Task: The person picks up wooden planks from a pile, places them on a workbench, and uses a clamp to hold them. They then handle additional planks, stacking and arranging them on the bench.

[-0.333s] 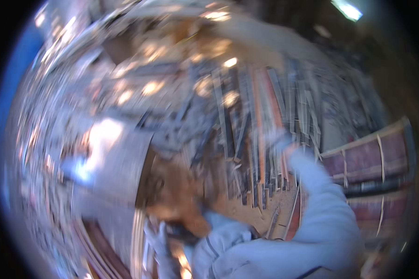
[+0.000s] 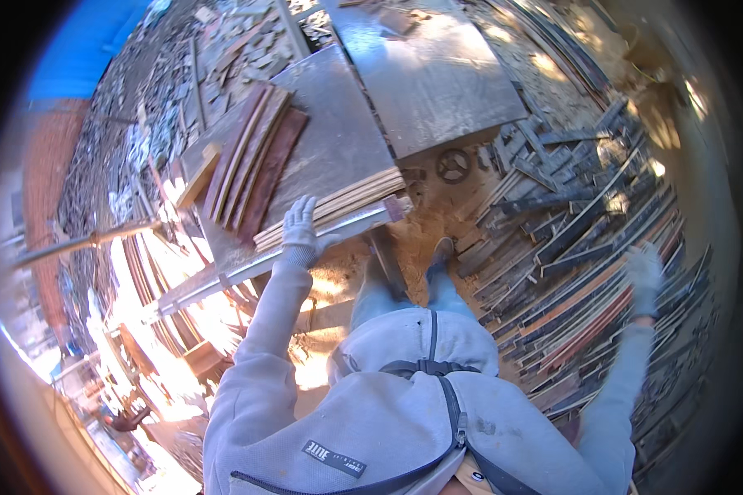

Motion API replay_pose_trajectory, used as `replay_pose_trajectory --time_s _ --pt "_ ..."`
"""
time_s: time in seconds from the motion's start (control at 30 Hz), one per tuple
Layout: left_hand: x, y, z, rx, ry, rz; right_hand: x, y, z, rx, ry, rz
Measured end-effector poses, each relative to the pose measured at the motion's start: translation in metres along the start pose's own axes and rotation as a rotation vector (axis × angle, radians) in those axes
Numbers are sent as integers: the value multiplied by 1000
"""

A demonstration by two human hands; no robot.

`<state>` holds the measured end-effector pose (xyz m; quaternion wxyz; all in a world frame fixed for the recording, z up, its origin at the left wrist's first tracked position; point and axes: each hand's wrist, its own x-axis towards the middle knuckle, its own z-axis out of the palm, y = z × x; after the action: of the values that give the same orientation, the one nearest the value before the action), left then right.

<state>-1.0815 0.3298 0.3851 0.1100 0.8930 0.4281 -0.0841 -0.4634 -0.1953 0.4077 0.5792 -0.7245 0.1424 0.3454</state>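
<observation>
My left hand [image 2: 302, 238], in a pale glove, lies with fingers stretched out at a stack of thin light wood strips [image 2: 351, 198] along the near edge of a metal worktable [image 2: 338, 107]. A straight metal rail [image 2: 256, 266] runs beside the strips, just under the hand. On the table behind it sits a bundle of dark reddish boards [image 2: 260, 161]. My right hand [image 2: 644, 276], also gloved and slightly blurred, reaches out to the right over a pile of long wood strips [image 2: 586, 322]. Its fingers look apart, with nothing visible in them; contact with the pile is unclear.
A second metal tabletop [image 2: 437, 82] adjoins the far side, with a handwheel [image 2: 452, 166] below it. Sawdust [image 2: 437, 206] covers the ground by my feet. Wood scraps [image 2: 248, 49] lie heaped beyond the table. A horizontal pole [image 2: 91, 239] stands out at the left.
The view has swung right, so the worktable now lies ahead and the strip pile at the right. My left hand has come onto the strips; my right arm now extends further out sideways.
</observation>
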Motion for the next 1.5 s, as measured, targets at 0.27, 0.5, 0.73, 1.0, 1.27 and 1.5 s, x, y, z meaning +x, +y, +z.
replay_pose_trajectory --time_s 0.27,0.5,0.73,1.0,1.27,1.5 --pt "76 -16 32 -198 -187 -25 5 138 480 -763 -564 -338" --pt "103 -36 13 -265 -300 73 -10 109 578 -1016 -454 -208" --pt "144 -88 -42 -793 -241 -59 -42 10 632 -147 -577 70" --pt "172 -120 -118 -2216 -161 65 -207 14 705 -630 -881 -507" --pt "136 -91 -80 -3013 -71 236 -281 38 705 -1112 -796 -1059" --pt "112 -82 -70 -3046 77 200 -273 33 703 -1225 -958 -951"
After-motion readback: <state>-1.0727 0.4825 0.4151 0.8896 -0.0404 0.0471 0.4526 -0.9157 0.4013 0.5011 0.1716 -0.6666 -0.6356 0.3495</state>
